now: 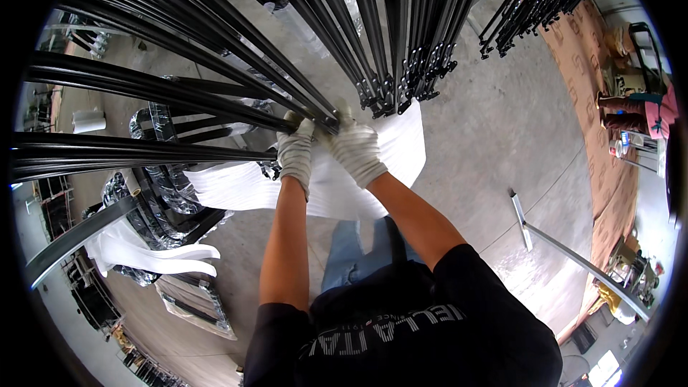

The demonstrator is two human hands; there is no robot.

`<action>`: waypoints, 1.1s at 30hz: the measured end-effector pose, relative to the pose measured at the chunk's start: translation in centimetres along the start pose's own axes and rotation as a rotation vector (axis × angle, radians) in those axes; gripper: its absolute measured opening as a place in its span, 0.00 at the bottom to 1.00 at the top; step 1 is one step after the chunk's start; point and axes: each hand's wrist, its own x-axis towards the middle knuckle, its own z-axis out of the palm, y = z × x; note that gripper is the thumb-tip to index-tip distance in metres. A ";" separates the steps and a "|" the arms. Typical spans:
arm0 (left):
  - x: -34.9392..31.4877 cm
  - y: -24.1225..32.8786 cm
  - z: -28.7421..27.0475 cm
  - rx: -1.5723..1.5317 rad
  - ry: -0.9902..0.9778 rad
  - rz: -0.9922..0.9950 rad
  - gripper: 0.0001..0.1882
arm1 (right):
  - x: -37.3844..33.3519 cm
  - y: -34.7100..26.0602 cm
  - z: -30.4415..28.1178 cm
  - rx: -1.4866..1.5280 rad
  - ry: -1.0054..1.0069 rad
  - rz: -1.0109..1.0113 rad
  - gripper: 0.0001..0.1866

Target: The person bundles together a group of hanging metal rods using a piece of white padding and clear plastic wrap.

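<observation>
Both my hands wear white knitted work gloves. My left hand (295, 152) is closed round the lower end of a black metal tube (236, 111) that slants down from the upper left. Just to its right, my right hand (356, 149) wraps the end of neighbouring black tubes (287, 89); its fingers are partly blurred. Below both hands a white foam sheet (394, 145) spreads over the floor. Another bundle of black tubes (143, 154) ends beside my left wrist, with small dark fittings at its tip.
More black tubes (387, 36) with knobbed ends hang ahead, and another group (552, 7) stands at far right. Plastic-wrapped black frames (168, 193) and folded white foam (154, 251) lie to my left. A metal bar on a foot (588, 269) crosses the right. Brown cardboard (584, 93) covers the floor edge.
</observation>
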 end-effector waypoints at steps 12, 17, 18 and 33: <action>0.0 1.0 0.6 -0.054 0.118 -0.019 0.16 | 4.6 0.9 5.1 1.099 0.010 -0.172 0.12; 0.5 -0.8 0.3 -0.033 0.092 -0.097 0.16 | 3.6 0.4 3.8 1.102 0.023 -0.176 0.12; 0.7 -1.2 0.3 -0.048 0.096 -0.068 0.16 | 3.9 0.2 3.7 1.052 0.027 -0.141 0.12; 2.4 -3.6 -1.7 -0.121 0.213 0.114 0.10 | 2.1 -0.5 3.1 0.750 0.058 -0.208 0.10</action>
